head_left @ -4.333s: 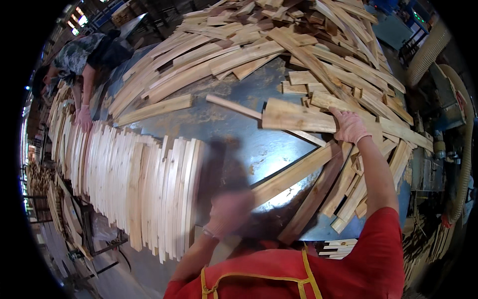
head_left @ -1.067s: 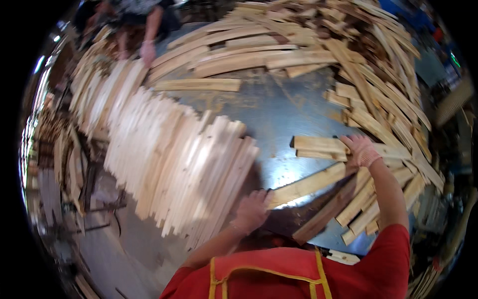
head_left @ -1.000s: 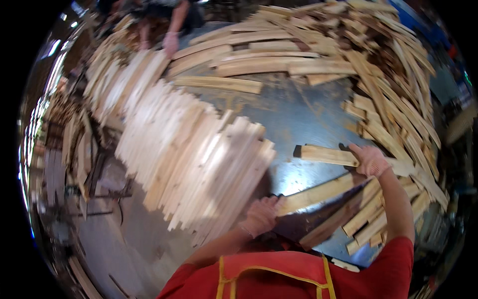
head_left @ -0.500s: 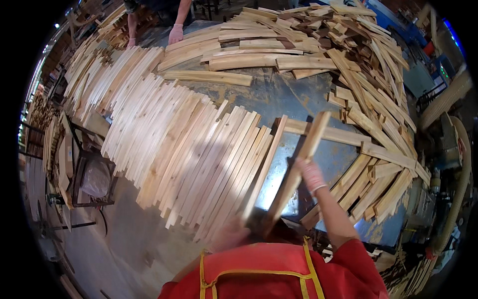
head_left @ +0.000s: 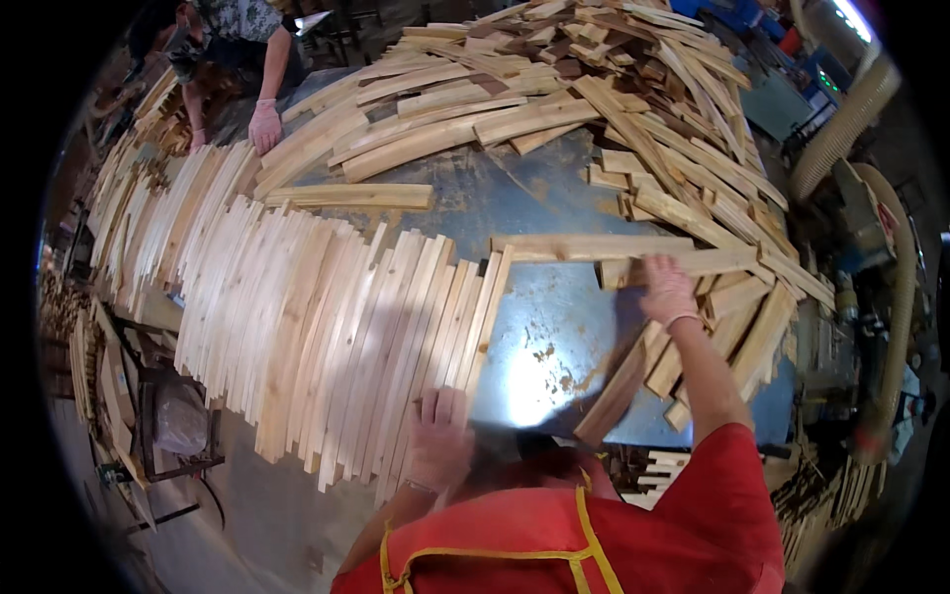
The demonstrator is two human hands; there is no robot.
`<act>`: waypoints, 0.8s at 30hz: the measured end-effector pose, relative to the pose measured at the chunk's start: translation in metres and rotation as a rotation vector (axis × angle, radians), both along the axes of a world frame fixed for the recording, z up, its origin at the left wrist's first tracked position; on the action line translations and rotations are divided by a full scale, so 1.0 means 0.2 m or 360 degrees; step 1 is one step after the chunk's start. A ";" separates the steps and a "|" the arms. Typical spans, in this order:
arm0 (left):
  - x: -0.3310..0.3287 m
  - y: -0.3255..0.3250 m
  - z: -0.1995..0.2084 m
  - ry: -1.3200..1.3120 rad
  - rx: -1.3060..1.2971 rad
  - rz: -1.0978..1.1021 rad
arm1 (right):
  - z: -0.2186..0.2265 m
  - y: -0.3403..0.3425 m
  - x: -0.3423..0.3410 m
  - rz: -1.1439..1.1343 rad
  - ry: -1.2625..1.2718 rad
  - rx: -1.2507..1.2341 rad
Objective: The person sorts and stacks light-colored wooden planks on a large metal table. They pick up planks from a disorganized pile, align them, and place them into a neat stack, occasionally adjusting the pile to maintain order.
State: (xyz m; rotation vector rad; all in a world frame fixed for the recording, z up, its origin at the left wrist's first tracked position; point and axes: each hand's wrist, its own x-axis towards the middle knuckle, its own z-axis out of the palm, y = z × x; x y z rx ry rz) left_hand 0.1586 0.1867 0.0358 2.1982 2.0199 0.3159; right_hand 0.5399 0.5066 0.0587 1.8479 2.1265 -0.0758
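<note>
A long row of pale wooden strips (head_left: 327,327) lies side by side on the metal table, their near ends uneven. My left hand (head_left: 440,436), in a thin pale glove, rests with outstretched fingers on the near ends at the row's right end. The last strip (head_left: 492,307) there lies close against its neighbours. To the right, my gloved right hand (head_left: 670,289) reaches over a short board (head_left: 620,273) and the boards beside it. Its fingers are extended, not wrapped round any board. A longer flat board (head_left: 584,247) lies crosswise just beyond.
Loose boards (head_left: 683,188) are heaped along the table's (head_left: 539,346) far and right sides. A co-worker's gloved hand (head_left: 265,126) touches wood at the far left. A metal frame holding a plastic bag (head_left: 181,416) stands at left; a ribbed hose (head_left: 846,119) hangs at right.
My right hand has let go of the board it held up and moved right to the loose boards. The left hand lies on the strip ends. My view has shifted right.
</note>
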 end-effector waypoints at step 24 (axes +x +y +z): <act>0.03 0.05 0.04 -0.0161 0.0138 0.0134 | 0.24 0.30 -0.20 0.0354 0.0191 -0.0578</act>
